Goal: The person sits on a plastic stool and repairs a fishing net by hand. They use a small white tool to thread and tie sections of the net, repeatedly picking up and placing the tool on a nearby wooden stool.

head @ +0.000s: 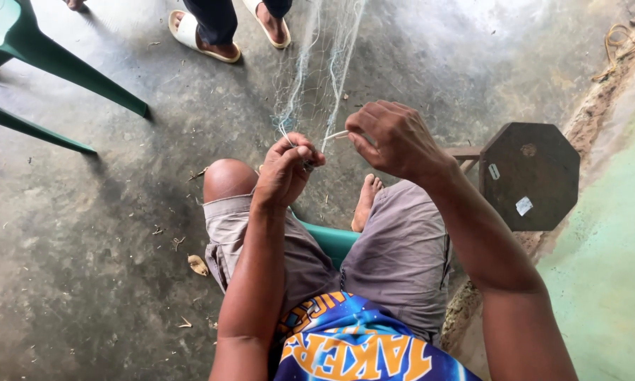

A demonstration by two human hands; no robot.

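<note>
A thin pale fishing net stretches from my hands up toward the top of the view. My left hand is closed on a bunch of its meshes just above my left knee. My right hand sits a little higher and to the right, pinching a slim pale netting needle with its thread between thumb and fingers. The two hands are a few centimetres apart, joined by the twine. I sit on a green plastic seat in grey shorts, one bare foot on the floor.
Another person's feet in pale sandals stand at the top, beside the net. Green plastic chair legs reach in at the upper left. A dark octagonal wooden stool stands at my right, next to a green painted wall base. The floor is bare concrete.
</note>
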